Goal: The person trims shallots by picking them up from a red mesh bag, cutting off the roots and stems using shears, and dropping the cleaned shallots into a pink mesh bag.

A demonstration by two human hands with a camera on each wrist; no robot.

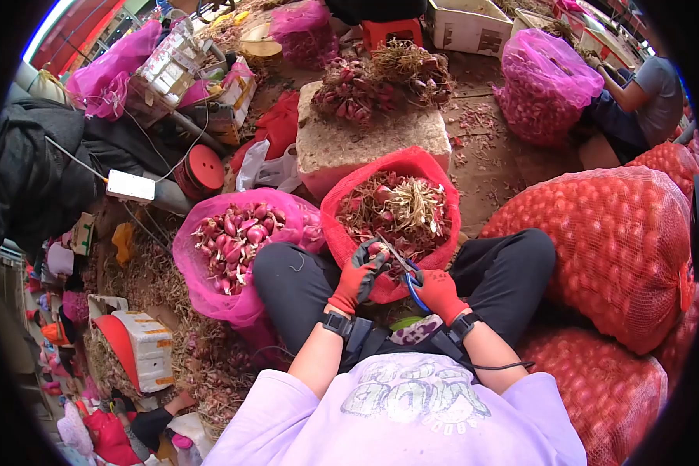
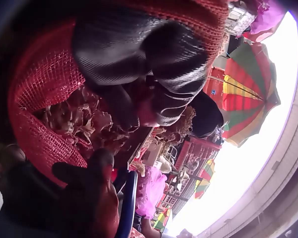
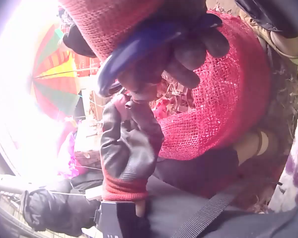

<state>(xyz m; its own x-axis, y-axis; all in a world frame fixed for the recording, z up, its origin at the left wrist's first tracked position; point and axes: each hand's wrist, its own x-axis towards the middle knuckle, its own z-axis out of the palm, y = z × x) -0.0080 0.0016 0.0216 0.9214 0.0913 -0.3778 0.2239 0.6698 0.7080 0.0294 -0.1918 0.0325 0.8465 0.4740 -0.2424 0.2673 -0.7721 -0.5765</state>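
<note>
Head view looks down from above; wrist views close, upward; all share red mesh sack (image 1: 427, 167).

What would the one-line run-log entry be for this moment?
left hand: holds red shallot | right hand: grips blue-handled scissors | below: red mesh sack

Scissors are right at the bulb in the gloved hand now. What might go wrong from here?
The scissors in the right hand cut close to the left hand pinching a shallot: the blades may nick the glove. A trimmed bulb could drop into the red mesh bag of scraps rather than the pink bag.
</note>
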